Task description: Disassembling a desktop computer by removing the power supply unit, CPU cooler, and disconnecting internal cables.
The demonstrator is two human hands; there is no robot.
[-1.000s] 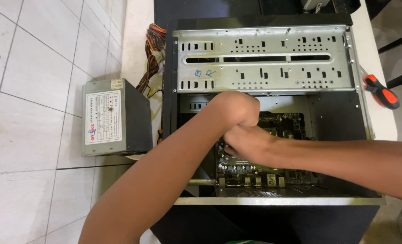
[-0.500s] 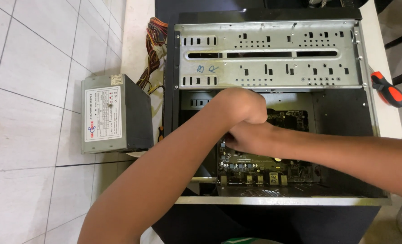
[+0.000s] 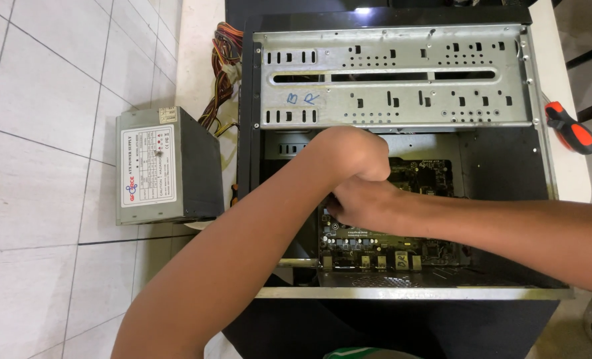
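An open black computer case (image 3: 509, 166) lies on its side with a dark motherboard (image 3: 421, 178) inside. My left hand (image 3: 354, 151) reaches in from the lower left. It is bent down at the wrist and curled like a fist over the board's left part. My right hand (image 3: 362, 203) comes in from the right and sits just below the left hand, touching it, with fingers curled at the board's left edge. The fingertips of both hands are hidden, so whatever they hold cannot be seen. A grey metal drive cage (image 3: 396, 76) spans the case above the hands.
A grey power supply box (image 3: 166, 166) stands on the tiled floor left of the case, with a bundle of coloured cables (image 3: 219, 70) running from it toward the case. A red and black screwdriver (image 3: 571, 127) lies on the white surface to the right.
Both hands stay pressed together over the motherboard's left part, with only slight shifts. The view has moved a little.
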